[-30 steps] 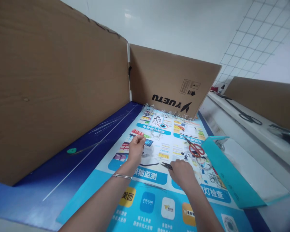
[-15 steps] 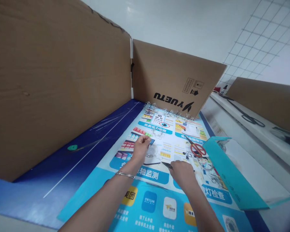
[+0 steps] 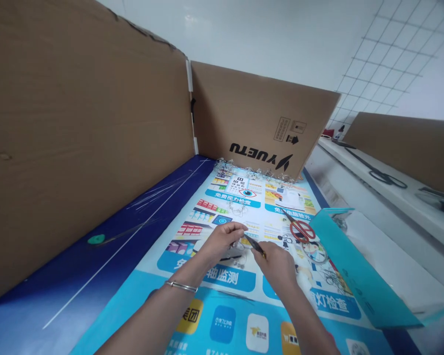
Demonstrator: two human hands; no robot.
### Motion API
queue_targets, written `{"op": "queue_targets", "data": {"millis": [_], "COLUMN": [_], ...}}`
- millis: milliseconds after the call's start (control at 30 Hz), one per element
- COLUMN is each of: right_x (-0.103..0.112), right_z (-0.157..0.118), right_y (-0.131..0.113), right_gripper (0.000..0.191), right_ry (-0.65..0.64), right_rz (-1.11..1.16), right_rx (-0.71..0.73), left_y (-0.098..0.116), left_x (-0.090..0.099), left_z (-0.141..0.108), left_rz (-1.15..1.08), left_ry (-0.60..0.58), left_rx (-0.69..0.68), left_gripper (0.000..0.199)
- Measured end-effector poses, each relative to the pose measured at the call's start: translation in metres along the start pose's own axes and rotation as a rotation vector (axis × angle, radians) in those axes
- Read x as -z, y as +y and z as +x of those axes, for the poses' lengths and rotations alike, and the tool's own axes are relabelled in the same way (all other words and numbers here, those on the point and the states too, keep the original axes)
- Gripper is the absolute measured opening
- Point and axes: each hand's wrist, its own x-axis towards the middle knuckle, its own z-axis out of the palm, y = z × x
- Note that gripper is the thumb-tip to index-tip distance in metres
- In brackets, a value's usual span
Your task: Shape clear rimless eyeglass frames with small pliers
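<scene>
Currently, the person's left hand (image 3: 222, 241) and right hand (image 3: 276, 266) meet low on a printed poster mat (image 3: 229, 276) laid on the tabletop. The left fingers (image 3: 234, 230) are pinched together on something fine and clear, too thin to make out. The right fingers (image 3: 270, 256) are closed around a slim black pointed tool (image 3: 254, 245), perhaps tweezers or snips, whose tip angles toward the left hand, near but not plainly touching it.

Judging by how things lie, part of the work is done: a ragged line of clear scraps (image 3: 251, 171) sits along the far edge of the mat against a cardboard panel (image 3: 259, 118). More remains, with a small tangle (image 3: 237, 209) above the hands and another wiry clump (image 3: 331, 276) to the right. Red-handled scissors (image 3: 300, 230) lie on the mat just beside a teal folder (image 3: 355, 266), apart from both hands.
</scene>
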Motion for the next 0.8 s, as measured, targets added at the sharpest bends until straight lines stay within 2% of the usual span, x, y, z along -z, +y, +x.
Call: {"op": "queue_targets", "data": {"millis": [133, 267, 433, 667, 800], "right_x": [-0.001, 0.002, 0.007, 0.003, 0.001], "right_z": [-0.001, 0.003, 0.009, 0.007, 0.005], "right_y": [0.001, 0.012, 0.026, 0.019, 0.014], "right_gripper": [0.026, 0.027, 0.026, 0.027, 0.024], "right_ry": [-0.011, -0.008, 0.063, -0.068, -0.062], "right_rz": [0.027, 0.105, 0.234, 0.199, 0.191], "right_rx": [0.024, 0.024, 0.029, 0.113, 0.114], "left_y": [0.003, 0.004, 0.014, 0.020, 0.017], "left_x": [-0.003, 0.002, 0.008, 0.001, 0.001], "left_z": [-0.003, 0.000, -0.003, -0.012, -0.012], "left_rz": [0.014, 0.038, 0.219, 0.351, 0.374], "left_ry": [-0.017, -0.006, -0.054, -0.173, -0.179], "left_rx": [-0.023, -0.041, -0.070, -0.116, -0.097], "left_gripper": [0.024, 0.021, 0.017, 0.013, 0.013]}}
